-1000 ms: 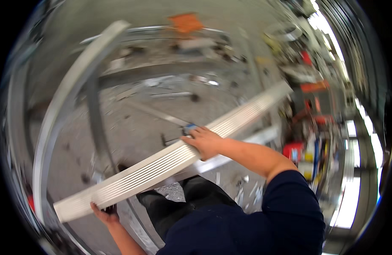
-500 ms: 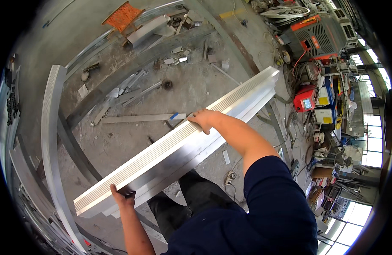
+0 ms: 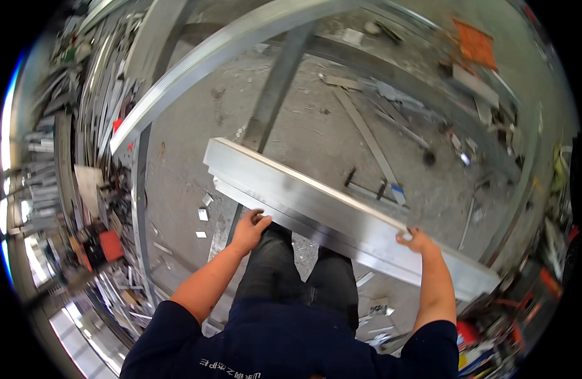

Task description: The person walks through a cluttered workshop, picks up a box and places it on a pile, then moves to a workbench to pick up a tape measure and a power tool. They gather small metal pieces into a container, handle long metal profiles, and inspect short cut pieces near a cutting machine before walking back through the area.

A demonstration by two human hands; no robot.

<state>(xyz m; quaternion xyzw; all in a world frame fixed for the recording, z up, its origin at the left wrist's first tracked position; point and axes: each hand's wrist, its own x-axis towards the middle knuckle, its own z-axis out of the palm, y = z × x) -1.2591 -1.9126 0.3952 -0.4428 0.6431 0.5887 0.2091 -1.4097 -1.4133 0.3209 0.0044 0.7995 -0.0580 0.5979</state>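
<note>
A long silver metal profile with stepped ledges along its near side lies across the space before my legs. Its left end is farther from me, and its right end slopes down toward the lower right. My left hand grips the near, lower edge left of the middle, thumb and fingers bent at the rim. Over the far, upper edge toward the right end, my right hand is closed, with its thumb on the smooth face. The undersides of both grips are hidden.
A long ribbed rail arches across the upper left. Steel beams frame the floor beyond the profile. A clamp-like tool and a flat strip lie there. Stacked metal stock fills the left; an orange stand is far right.
The view has swung round to the left. The profile, which rose to the right, now slopes down to the right, its ribbed face turned from sight. My right hand is nearer its right end.
</note>
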